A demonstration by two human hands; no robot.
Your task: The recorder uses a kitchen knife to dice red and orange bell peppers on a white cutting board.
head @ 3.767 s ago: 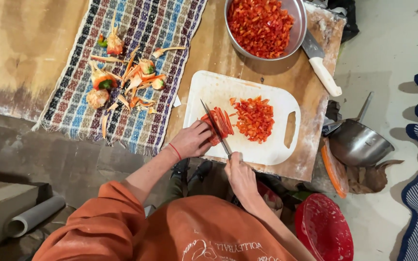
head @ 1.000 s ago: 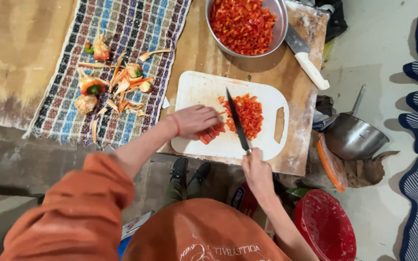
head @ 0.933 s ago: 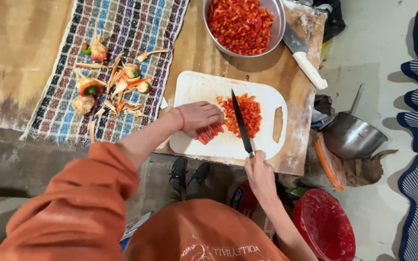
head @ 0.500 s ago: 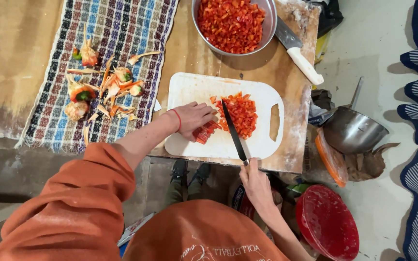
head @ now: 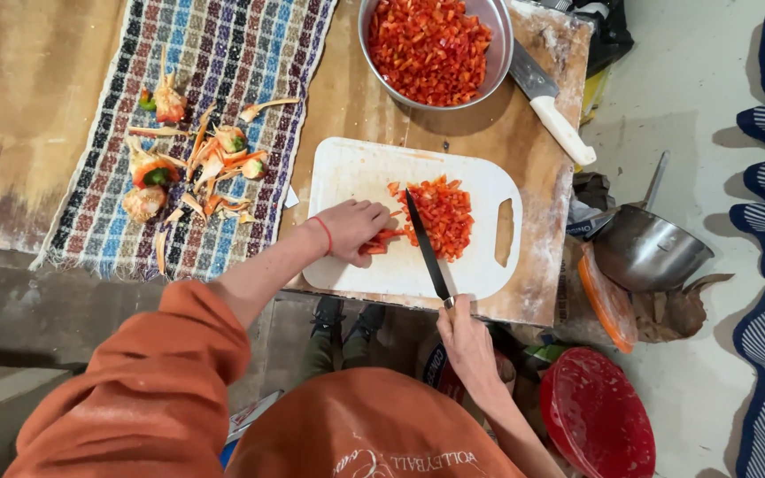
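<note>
On the white cutting board [head: 356,168] my left hand [head: 352,229] presses down on red pepper strips [head: 381,241]. My right hand [head: 466,341] grips the handle of a black-bladed knife [head: 427,250], whose blade lies across the board just right of the strips. A heap of diced red pepper [head: 440,215] sits to the right of the blade.
A steel bowl [head: 499,46] full of diced red pepper stands behind the board, with a white-handled knife [head: 552,117] beside it. Pepper stems and cores [head: 189,158] lie on a checked cloth [head: 223,53] at left. A steel pan [head: 648,252] and red lid [head: 597,414] sit at right.
The knife has come to the left, close against my left hand's fingertips. The strips under my left hand have grown shorter and the diced heap larger.
</note>
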